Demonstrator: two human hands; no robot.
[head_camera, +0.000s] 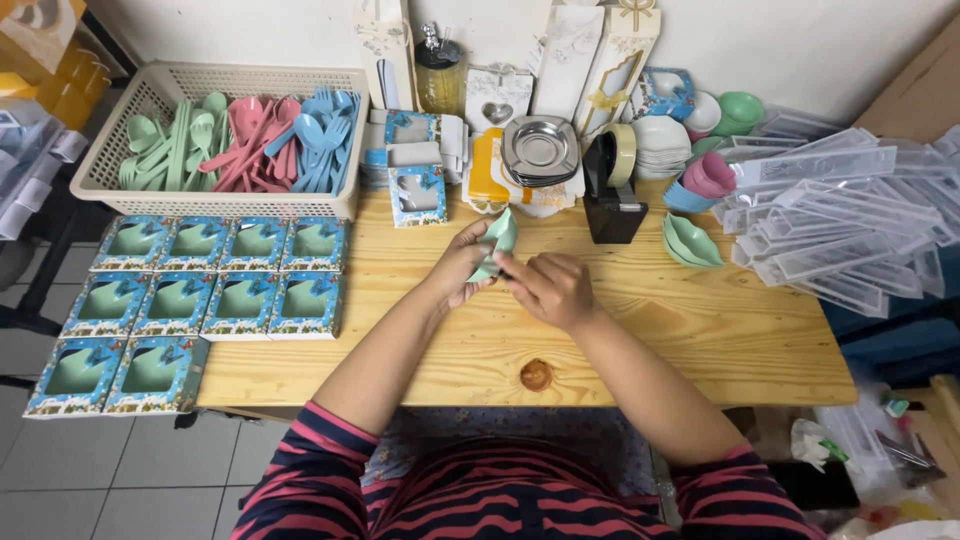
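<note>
The leaf-shaped dish is pale green. The table is light pine with one dark knot. The basket is cream. The sleeves are navy with pink stripes.

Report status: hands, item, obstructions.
Left hand holds green leaf-shaped dish upright. Right hand touches its lower edge. Wooden table bare beneath hands.
</note>
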